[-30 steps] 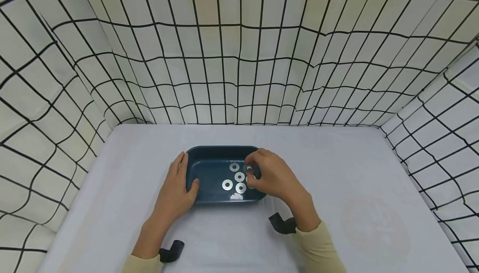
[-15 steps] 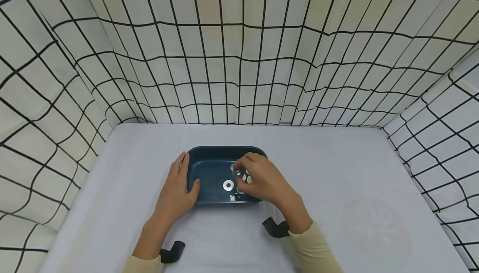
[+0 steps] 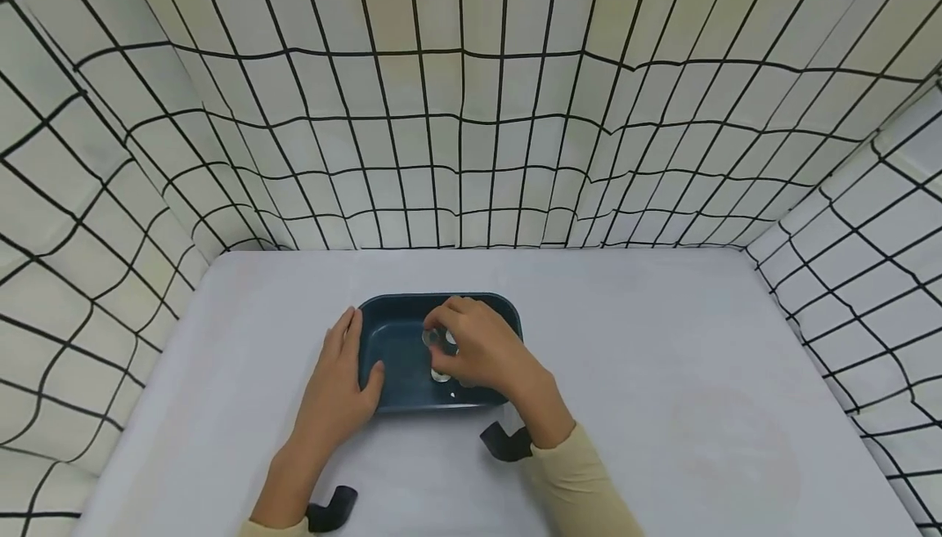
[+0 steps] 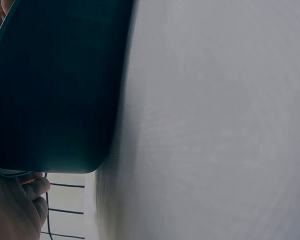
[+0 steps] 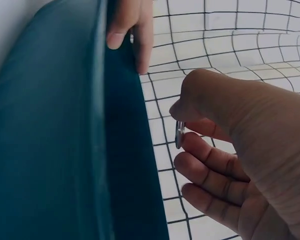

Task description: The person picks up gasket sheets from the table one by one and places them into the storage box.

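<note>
A dark blue rectangular tray (image 3: 401, 390) lies on the white table. My left hand (image 3: 334, 394) holds its left end, with the thumb over the rim and the fingers along the outer wall. My right hand (image 3: 482, 349) is above the tray's middle and pinches a flat metal washer (image 5: 179, 135) between thumb and index finger. In the right wrist view that washer stands on edge, and the other fingers are loosely bent. Below the right hand, another washer (image 3: 440, 376) shows partly on the tray floor; the hand hides most of the others.
A black grid net over pale cloth (image 3: 478, 136) rises at the back and both sides. White tabletop (image 3: 648, 341) surrounds the tray. A black elbow-shaped piece sits at the right wrist (image 3: 504, 443), and a similar one at the left wrist (image 3: 333, 509).
My right hand has moved left across the tray with the pinched washer, from its right end to its middle. The left hand keeps its place at the tray. The head view has shifted slightly.
</note>
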The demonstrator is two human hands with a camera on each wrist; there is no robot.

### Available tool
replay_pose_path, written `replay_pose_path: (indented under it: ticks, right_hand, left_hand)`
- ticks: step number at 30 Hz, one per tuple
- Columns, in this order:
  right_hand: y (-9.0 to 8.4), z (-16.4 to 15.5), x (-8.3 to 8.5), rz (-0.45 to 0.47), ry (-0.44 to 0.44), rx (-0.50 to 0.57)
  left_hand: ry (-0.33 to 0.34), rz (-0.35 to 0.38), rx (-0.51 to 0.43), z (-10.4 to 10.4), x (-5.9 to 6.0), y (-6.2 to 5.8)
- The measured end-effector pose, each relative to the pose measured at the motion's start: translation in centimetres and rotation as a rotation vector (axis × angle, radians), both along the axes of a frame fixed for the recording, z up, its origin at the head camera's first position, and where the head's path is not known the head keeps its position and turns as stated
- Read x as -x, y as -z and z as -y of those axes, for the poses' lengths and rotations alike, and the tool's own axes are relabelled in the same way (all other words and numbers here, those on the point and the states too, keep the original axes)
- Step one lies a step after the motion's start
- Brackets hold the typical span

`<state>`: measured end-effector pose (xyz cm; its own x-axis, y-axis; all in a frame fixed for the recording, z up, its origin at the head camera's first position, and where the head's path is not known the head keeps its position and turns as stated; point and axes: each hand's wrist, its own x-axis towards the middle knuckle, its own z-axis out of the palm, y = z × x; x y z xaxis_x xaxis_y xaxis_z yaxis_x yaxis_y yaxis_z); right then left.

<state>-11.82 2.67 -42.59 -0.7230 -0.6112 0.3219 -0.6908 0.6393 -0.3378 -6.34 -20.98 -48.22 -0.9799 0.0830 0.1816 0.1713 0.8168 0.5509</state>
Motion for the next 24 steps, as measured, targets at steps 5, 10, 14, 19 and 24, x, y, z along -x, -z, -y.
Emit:
replay_pose_path:
  ticks: [5,10,14,19,24]
  right_hand:
    - [0.1,1.2,-0.3,-0.04,-0.028,0.006]
    - [0.1,1.0,-0.2,-0.083,-0.013,0.006]
    - [0.2,0.1,0.0,-0.107,0.009,0.006]
    - [0.4,0.2,0.2,-0.09,-0.009,0.005]
    - [0.6,0.9,0.2,-0.08,0.004,-0.021]
  left_hand:
    - [-0.013,-0.007,0.017,0.5,-0.2,0.0]
    - [-0.003,-0.008,0.013,0.0,0.0,-0.1]
    - [-0.001,0.018,0.011,-0.8,0.2,0.4]
    - [-0.015,0.026,0.019,-0.5,-0.1,0.6]
    - [-0.01,0.001,0.031,-0.1,0.0,0.3]
